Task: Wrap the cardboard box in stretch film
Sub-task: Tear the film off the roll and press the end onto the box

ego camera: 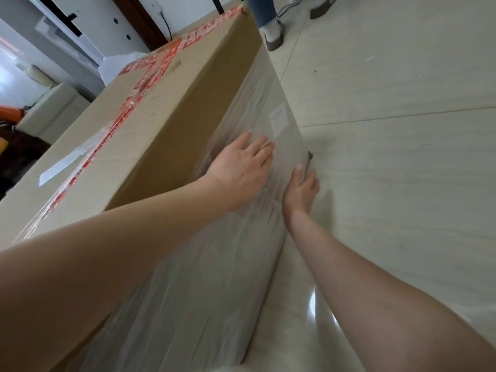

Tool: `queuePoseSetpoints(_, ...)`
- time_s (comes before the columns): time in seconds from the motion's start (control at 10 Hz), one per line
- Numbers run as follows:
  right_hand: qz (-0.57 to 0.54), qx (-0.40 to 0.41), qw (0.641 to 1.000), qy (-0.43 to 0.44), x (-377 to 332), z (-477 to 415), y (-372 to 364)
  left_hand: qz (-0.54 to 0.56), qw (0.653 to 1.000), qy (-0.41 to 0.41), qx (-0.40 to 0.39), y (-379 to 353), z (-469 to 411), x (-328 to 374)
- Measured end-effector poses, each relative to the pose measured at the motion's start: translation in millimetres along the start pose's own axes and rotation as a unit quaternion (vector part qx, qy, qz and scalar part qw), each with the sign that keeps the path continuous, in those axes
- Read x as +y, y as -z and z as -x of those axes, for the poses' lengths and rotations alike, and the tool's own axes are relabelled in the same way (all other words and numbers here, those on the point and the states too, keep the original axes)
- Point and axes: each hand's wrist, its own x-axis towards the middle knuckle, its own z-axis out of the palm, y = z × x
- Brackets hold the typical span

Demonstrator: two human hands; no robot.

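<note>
A large cardboard box (161,103) stands on the floor, its top sealed with red printed tape (134,92). Clear stretch film (214,264) covers the lower part of the side facing me; a bare cardboard band shows above it. My left hand (241,167) lies flat on the film, fingers straight and spread. My right hand (302,189) reaches lower, with straight fingers touching the film along the box's bottom edge near the floor. A thin brown edge (309,158) shows just beyond its fingertips. No film roll is in view.
Glossy pale floor tiles (402,157) stretch out to the right of the box. Another person's feet in slippers (272,36) stand past the box's far end. White furniture (53,108) and cables sit at the back left.
</note>
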Motion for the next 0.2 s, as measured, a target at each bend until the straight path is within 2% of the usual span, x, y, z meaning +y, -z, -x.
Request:
queuePoseSetpoints(0.1,-0.002,0.005,1.000,-0.003,2.9,3.1,12.8,0.015,1.000,-0.016,-0.008,-0.7,7.3,12.8)
queuePoseSetpoints(0.2,-0.004,0.024,1.000,-0.013,1.7,8.4,22.4,0.048,0.999,0.010,0.010,2.5,16.8,6.1)
